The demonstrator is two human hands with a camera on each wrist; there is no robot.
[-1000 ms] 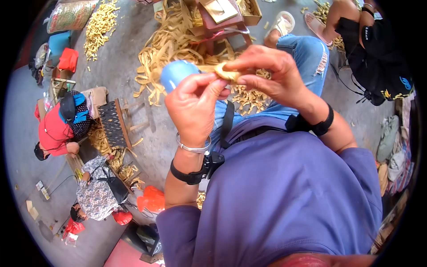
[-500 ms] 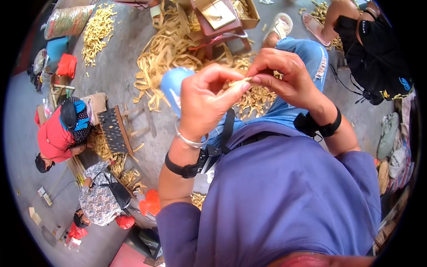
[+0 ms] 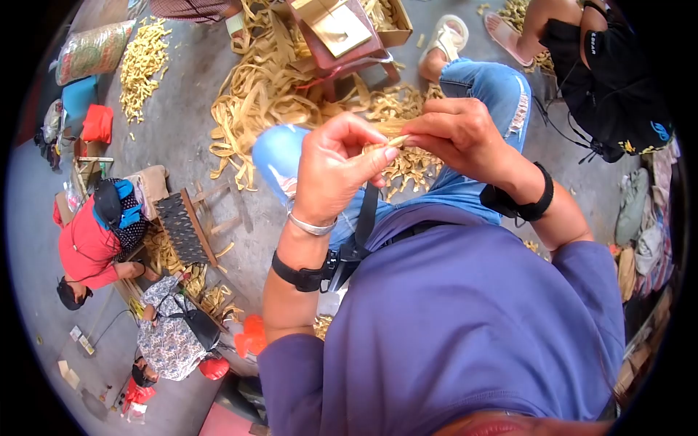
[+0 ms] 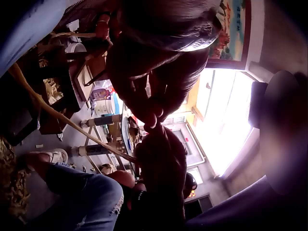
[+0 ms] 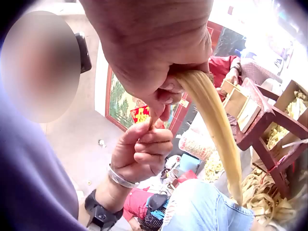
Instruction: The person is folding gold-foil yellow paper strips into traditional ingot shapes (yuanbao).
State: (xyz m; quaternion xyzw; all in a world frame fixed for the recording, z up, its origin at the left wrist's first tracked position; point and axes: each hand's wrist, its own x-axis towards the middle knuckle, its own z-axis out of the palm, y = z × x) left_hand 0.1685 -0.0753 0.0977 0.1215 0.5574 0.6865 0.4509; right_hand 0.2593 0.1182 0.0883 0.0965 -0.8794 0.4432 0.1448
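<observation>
Between the fingertips of both hands is a flat, pale yellow strip (image 5: 216,120), twisted narrow at the pinched part (image 3: 398,140). My left hand (image 3: 331,171) pinches one end with thumb and fingers. Close beside it, my right hand (image 3: 465,134) grips the other part, its fingers curled round it. From the right hand the strip's long tail hangs down toward the knee, seen broad in the right wrist view. Against bright window light, the left wrist view shows both hands dark, fingertips meeting.
Loose yellow strips (image 3: 251,94) cover the floor ahead, beside a small dark red stool (image 3: 371,54) with a wooden board (image 3: 333,29) on it. Small knotted pieces (image 3: 414,167) lie between the knees. Another pile of pieces (image 3: 142,69) is at far left. Seated people work at left.
One second ago the strip formed an open loop between my hands. That loop has closed down to a small twist at the fingertips, and the right hand's fingers have curled more.
</observation>
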